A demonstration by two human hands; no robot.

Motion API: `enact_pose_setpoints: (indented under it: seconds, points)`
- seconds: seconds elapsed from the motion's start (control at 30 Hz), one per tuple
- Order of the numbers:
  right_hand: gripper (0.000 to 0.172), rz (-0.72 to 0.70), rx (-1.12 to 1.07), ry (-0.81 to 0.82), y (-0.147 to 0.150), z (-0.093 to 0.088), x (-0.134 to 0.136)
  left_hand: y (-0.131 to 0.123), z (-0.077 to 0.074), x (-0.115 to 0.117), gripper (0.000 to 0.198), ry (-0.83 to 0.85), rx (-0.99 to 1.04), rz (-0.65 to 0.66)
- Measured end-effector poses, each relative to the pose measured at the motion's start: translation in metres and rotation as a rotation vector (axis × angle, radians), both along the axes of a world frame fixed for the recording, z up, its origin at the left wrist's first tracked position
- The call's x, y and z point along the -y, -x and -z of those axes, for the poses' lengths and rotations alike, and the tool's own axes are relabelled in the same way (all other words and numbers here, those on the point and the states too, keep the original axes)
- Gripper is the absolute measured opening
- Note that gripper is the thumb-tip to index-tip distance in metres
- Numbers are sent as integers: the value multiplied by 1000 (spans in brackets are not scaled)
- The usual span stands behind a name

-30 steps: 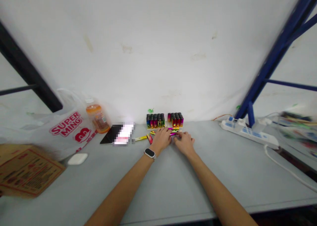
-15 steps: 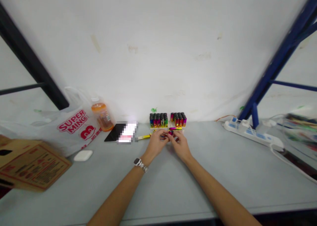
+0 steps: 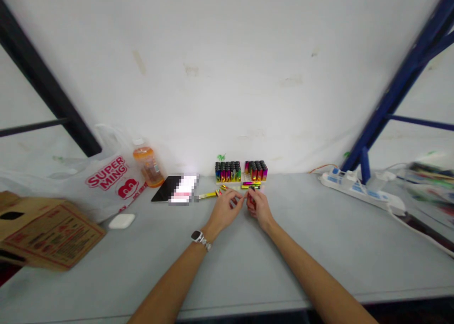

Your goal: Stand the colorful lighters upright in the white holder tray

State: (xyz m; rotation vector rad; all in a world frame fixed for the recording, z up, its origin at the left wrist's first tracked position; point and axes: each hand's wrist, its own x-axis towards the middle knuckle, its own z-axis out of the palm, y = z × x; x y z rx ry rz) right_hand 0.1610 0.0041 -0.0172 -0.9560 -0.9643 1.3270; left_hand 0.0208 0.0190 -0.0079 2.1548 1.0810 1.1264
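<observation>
My left hand (image 3: 226,207) is closed in a pinch, its fingertips meeting those of my right hand; what they hold, if anything, is too small to make out. Curled fingers of my right hand (image 3: 259,207) grip a small battery (image 3: 252,188), mostly hidden, its dark end showing. Just beyond the hands stand two blocks of upright, shiny multicoloured batteries with black tops: a left block (image 3: 228,171) and a right block (image 3: 257,170). More shiny batteries (image 3: 251,184) lie flat in front of the right block. A yellow, slim tool (image 3: 207,195) lies left of my left hand.
To the left are a dark tablet (image 3: 166,189) with a blurred-out area, a bottle of orange drink (image 3: 149,165), a plastic bag (image 3: 88,191), a white case (image 3: 122,221) and a cardboard box (image 3: 53,234). A power strip (image 3: 362,191) with cables lies right, by a blue frame post (image 3: 393,87).
My right hand has curled its fingers inward and turned, taking the battery from between both hands. The left fingertips have straightened toward the right. The view has shifted slightly.
</observation>
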Motion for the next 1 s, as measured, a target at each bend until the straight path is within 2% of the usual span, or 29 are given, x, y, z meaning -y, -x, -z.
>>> enact_pose_setpoints:
  seconds: [0.1, 0.27, 0.37, 0.5, 0.83, 1.0]
  points:
    - [55, -64, -72, 136, -6, -5, 0, -9, 5, 6, 19, 28, -14, 62]
    - [54, 58, -14, 225, -6, -5, -2, -14, 4, 14, 18, 17, -28, 102]
    - [53, 89, -18, 218, -3, -5, -1, -13, 1, 15, 18, 4, -26, 112]
    - [55, 59, -83, 188, 1, -7, 2, -13, 0, 16, 17, -8, 6, 106]
    - [51, 226, 81, 71, 4, 6, -4, -11, 0, 15, 20, 14, 13, 139]
    - [48, 253, 144, 26, 3, 12, -5, -10, 1, 14, 21, 16, 14, 140]
